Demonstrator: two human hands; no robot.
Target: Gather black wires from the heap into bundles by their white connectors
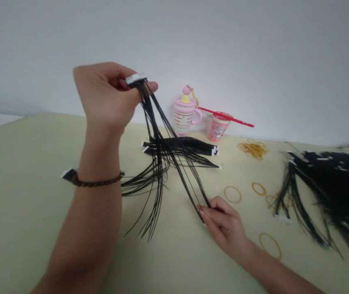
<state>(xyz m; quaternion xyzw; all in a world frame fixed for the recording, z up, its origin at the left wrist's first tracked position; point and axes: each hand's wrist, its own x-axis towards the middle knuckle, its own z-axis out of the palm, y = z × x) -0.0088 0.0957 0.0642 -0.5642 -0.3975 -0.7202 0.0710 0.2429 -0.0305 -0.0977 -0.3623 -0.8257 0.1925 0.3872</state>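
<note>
Black thin-stranded wire harness point(156, 136), held up over smooth pale yellow-green tabletop point(45, 163), nearer than flat white-ended black wire bundles point(186, 143). White flat plastic-looking connector point(136, 78), uppermost: pinched between thumb and fingers of bare left hand point(108, 92). Two strand groups, drawn slantwise to lower right: pinched near lower ends by bare right hand point(225, 222). Hands: well apart. Remaining strands: hanging loose. Handling, as judged: grip connector body rather than wires; hold drawn groups lightly taut; part crossings gently, without tugging at connector.
</note>
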